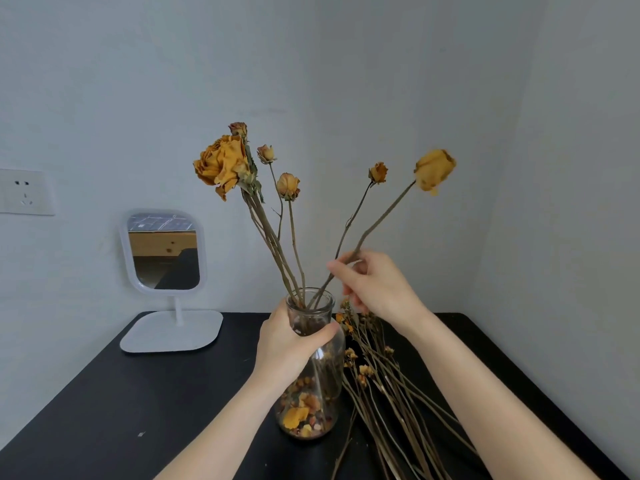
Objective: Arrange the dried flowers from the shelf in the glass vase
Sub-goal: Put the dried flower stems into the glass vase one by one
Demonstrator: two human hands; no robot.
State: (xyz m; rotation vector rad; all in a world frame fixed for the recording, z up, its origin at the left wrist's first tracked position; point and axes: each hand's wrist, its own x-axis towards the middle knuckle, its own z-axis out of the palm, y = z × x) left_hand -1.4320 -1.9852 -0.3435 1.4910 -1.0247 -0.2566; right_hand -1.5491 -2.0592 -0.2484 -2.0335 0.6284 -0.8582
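A clear glass vase (pixel 318 403) stands on the black table (pixel 138 403), with dried petals in its bottom and several dried yellow roses (pixel 221 164) standing in its neck. My left hand (pixel 291 344) grips the vase around its shoulder. My right hand (pixel 377 285) pinches the stem of a yellow dried rose (pixel 434 169) whose lower end is inside the vase mouth; the stem leans to the right. A pile of loose dried flowers (pixel 384 386) lies on the table right of the vase.
A white stand mirror (pixel 164 251) sits at the back left of the table. A wall socket (pixel 24 192) is on the left wall. Walls close off the back and right sides.
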